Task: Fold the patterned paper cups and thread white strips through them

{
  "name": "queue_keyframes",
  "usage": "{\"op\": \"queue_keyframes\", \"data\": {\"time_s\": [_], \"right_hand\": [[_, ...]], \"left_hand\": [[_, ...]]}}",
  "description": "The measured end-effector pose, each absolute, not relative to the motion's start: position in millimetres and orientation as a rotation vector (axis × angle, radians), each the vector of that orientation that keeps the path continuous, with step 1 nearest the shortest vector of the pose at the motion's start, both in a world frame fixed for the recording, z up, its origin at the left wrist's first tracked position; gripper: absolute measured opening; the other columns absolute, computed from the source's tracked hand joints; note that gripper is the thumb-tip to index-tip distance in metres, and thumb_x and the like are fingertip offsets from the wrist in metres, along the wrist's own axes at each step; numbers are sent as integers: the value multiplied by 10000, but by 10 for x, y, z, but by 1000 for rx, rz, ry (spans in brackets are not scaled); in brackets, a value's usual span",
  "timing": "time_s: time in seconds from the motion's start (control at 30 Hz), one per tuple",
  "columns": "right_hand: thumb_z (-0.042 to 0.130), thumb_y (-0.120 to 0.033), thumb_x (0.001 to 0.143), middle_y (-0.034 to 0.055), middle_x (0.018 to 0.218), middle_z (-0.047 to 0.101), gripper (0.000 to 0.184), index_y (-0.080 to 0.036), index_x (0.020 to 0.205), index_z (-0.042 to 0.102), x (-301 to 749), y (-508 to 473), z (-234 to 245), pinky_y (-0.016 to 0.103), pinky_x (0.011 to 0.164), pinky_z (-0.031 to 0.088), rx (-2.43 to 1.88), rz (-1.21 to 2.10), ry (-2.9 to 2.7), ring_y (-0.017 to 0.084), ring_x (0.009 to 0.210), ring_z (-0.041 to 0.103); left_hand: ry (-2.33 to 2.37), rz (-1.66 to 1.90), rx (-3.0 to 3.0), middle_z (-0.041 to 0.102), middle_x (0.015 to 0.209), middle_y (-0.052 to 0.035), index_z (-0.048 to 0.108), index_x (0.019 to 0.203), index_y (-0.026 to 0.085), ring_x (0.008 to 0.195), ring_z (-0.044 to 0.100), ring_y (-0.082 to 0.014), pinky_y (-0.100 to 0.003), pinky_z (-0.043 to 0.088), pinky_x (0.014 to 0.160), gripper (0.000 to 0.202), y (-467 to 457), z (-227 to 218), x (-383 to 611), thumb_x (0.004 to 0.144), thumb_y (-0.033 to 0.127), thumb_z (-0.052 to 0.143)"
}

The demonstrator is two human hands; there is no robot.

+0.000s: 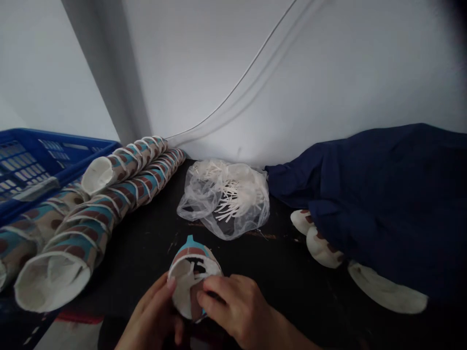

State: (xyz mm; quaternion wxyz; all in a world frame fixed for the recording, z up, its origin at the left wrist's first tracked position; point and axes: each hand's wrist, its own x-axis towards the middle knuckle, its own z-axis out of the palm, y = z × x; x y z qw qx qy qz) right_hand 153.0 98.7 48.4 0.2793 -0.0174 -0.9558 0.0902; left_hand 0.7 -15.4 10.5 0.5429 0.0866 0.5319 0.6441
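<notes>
A paper cup (191, 274) with brown and teal print lies tilted at the bottom centre, its white mouth facing me and a white strip inside it. My left hand (155, 318) cups its left rim, fingers curled around it. My right hand (237, 306) grips the right rim, thumb and fingers pinched over the edge. Both hands hold the cup just above the dark tabletop (146, 243).
Long stacks of nested printed cups (109, 204) lie on the left, beside a blue plastic crate (32, 160). A clear plastic bag of white strips (226, 199) sits behind the cup. A dark blue cloth (383, 194) covers more white cups (323, 245) on the right.
</notes>
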Motion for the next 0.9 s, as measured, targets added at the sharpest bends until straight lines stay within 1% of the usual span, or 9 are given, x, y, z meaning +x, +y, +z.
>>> {"op": "queue_keyframes", "data": {"time_s": [0.07, 0.17, 0.23, 0.3, 0.43, 0.57, 0.7, 0.83, 0.9], "right_hand": [[476, -180, 1001, 32, 957, 702, 190, -185, 1083, 648, 1533, 964, 478, 242, 579, 451, -40, 331, -2632, 138, 680, 647], [621, -266, 950, 8, 1066, 706, 222, -228, 1167, 591, 1504, 975, 491, 197, 704, 500, -197, 855, -2653, 134, 819, 691], [614, -250, 949, -5, 992, 721, 165, -223, 1109, 579, 1462, 1002, 494, 189, 730, 503, -463, 1140, -2533, 136, 844, 699], [540, -190, 968, -4, 892, 716, 56, -212, 1008, 572, 1416, 1032, 487, 203, 695, 498, -681, 1212, -2441, 144, 797, 695], [515, -182, 963, 1, 891, 704, 50, -218, 987, 540, 1378, 1053, 474, 214, 679, 481, -718, 1177, -2457, 156, 794, 685], [518, -146, 952, 1, 881, 692, 86, -213, 950, 571, 1408, 1022, 459, 224, 686, 466, -684, 977, -2574, 156, 770, 678], [537, -79, 906, 13, 893, 680, 148, -206, 899, 612, 1421, 983, 394, 242, 643, 450, -681, 622, -2689, 168, 747, 670], [550, -41, 871, 16, 880, 666, 175, -206, 884, 605, 1414, 943, 303, 261, 601, 445, -594, 341, -2717, 177, 719, 656], [561, -56, 877, 29, 890, 660, 164, -202, 936, 604, 1406, 922, 268, 278, 604, 456, -523, 243, -2715, 190, 718, 650]], "left_hand": [[1295, 1527, 166, 643, 578, 5, 700, 804, 178, 432, 470, -84, -190, 391, 400, 382, -148, 210, -21, 640, 498, 831], [1316, 1555, 84, 594, 502, 29, 678, 691, 171, 460, 462, -85, -187, 405, 465, 366, -142, 295, -10, 618, 491, 839], [1307, 1561, 70, 603, 510, 20, 670, 665, 172, 480, 491, -103, -206, 431, 500, 357, -120, 293, 35, 631, 495, 819], [1325, 1565, 110, 582, 474, 18, 655, 623, 170, 463, 488, -104, -203, 414, 488, 359, -90, 256, 88, 653, 499, 796], [1387, 1563, 194, 581, 442, 12, 636, 607, 167, 421, 498, -96, -187, 379, 463, 373, -67, 155, 141, 702, 506, 758], [1412, 1493, 231, 634, 533, 15, 690, 817, 172, 471, 543, -112, -201, 410, 490, 302, -88, 124, 146, 794, 473, 700], [1376, 1467, 249, 653, 597, 21, 712, 971, 173, 497, 531, -108, -203, 404, 486, 337, -91, 182, 153, 774, 444, 738], [1322, 1450, 140, 607, 529, 34, 747, 833, 144, 444, 412, -58, -166, 317, 432, 295, -83, 233, 99, 664, 370, 834], [1255, 1454, 66, 613, 542, 32, 750, 773, 141, 455, 409, -50, -159, 328, 446, 229, -73, 246, 58, 635, 297, 846]]}}
